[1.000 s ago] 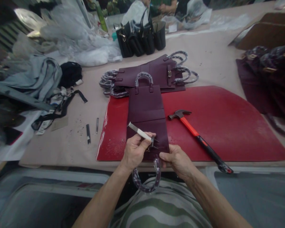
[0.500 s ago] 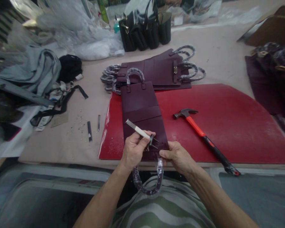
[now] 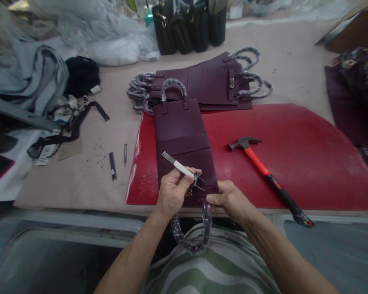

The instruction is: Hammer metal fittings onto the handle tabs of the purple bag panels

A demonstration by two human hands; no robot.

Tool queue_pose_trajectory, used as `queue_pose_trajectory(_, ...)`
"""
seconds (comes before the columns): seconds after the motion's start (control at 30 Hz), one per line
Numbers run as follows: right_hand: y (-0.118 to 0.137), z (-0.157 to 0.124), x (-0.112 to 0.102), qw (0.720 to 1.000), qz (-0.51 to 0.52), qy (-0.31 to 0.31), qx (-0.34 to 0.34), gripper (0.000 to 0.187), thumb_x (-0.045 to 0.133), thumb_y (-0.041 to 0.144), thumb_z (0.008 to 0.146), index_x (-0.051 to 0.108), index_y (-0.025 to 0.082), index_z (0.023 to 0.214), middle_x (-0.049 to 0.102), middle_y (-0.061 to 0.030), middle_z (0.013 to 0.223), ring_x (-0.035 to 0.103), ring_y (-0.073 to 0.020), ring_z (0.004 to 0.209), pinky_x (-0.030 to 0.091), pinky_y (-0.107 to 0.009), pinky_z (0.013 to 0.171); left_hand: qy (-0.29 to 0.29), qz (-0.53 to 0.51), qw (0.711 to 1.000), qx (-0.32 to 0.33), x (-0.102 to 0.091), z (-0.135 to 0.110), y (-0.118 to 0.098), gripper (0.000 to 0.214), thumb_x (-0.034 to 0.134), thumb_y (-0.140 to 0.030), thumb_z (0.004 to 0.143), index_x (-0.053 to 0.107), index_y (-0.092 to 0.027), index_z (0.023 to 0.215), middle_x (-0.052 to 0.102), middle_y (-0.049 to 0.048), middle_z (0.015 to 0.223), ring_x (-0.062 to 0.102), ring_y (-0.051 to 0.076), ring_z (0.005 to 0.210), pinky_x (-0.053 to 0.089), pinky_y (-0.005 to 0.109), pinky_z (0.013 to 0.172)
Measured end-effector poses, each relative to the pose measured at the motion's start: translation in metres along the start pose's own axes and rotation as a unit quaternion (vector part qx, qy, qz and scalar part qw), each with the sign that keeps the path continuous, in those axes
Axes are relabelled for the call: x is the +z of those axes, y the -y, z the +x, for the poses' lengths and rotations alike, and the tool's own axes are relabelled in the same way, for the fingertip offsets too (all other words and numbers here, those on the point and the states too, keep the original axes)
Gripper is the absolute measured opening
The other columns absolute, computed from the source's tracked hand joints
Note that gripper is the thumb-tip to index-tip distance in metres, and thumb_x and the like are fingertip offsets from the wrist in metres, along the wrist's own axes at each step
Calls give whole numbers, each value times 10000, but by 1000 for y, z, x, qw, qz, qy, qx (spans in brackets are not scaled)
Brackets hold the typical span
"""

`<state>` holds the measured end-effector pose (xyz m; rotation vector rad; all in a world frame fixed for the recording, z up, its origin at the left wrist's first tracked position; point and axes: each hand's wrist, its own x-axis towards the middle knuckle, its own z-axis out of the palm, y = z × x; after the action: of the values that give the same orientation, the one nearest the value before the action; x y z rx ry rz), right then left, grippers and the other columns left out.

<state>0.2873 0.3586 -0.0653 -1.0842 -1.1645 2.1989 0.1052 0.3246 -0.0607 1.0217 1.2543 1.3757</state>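
A dark purple leather bag panel lies lengthwise on a red mat, with a plastic-wrapped handle at each end. The near handle hangs over the table edge towards my body. My left hand pinches a two-pronged metal punch wrapped in white tape; its prongs point right, over the panel's near end. A small gold fitting shows beside those fingers. My right hand grips the panel's near right edge between thumb and fingers, by the handle's base.
A claw hammer with a red and black grip lies at right, its end over the table edge. Further purple panels are stacked behind. Two slim metal tools lie left of the mat. Black bags stand at the back.
The view has shifted slightly, so the things on the table appear moved a little. Both hands keep their holds on the punch and the panel.
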Motion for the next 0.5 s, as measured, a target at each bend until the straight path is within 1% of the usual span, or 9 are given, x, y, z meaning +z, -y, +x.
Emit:
queue_pose_trajectory(0.1,-3,-1,-1,1000,-11,-4,-6,226,771,330,670,681,133,736,608,-7,623,499,-119,544,401,-242,545,4,7,1000,-9,-2,1,3,224,676,-362,935,730,-159,1012,770,94,1057,721,200,979,554,278,882)
queue_pose_trajectory(0.2,-5,-2,-2,1000,-17,11,-22,347,807,435,701,688,135,828,637,-26,715,526,-136,610,422,-255,589,6,9,1000,-15,-3,2,5,232,672,-366,935,732,-161,1026,767,94,1066,717,197,975,549,269,874)
queue_pose_trajectory(0.27,-5,-2,-2,999,-20,18,-26,420,790,521,745,686,135,874,649,-43,765,547,-150,644,440,-269,613,8,9,1000,-20,-2,3,7,244,666,-378,936,735,-163,1027,767,92,1056,714,193,955,546,260,850)
queue_pose_trajectory(0.33,-6,-1,-1,999,-24,-2,-22,453,757,576,782,675,134,843,633,-42,735,546,-150,626,441,-271,598,10,8,1000,-21,-2,3,8,255,664,-390,935,741,-163,1021,768,90,1041,709,188,935,542,253,831)
queue_pose_trajectory(0.4,-7,1,-1,999,-30,-26,-25,460,745,587,793,657,135,785,607,-30,676,533,-144,589,427,-264,569,11,5,1000,-19,-2,3,9,257,659,-392,938,741,-164,1026,766,89,1042,704,188,933,540,257,844)
queue_pose_trajectory(0.5,-8,2,1,998,-39,-29,-34,442,751,567,784,658,135,781,609,-28,665,527,-142,585,418,-263,575,14,2,1000,-14,-4,3,8,245,650,-385,948,738,-174,1039,763,85,1064,700,187,940,538,270,874)
